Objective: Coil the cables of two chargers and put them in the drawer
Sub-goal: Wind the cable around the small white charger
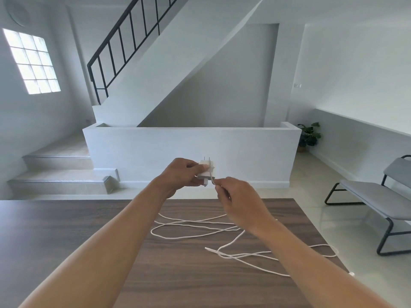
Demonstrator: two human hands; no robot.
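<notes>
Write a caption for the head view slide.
Left hand holds a white charger while right hand pinches its cable above a wooden table.

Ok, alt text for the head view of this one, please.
The left hand holds a white charger, prongs up, above a wooden table while the right hand pinches its cable just below it. Loose white cable lies tangled on the table.
</notes>
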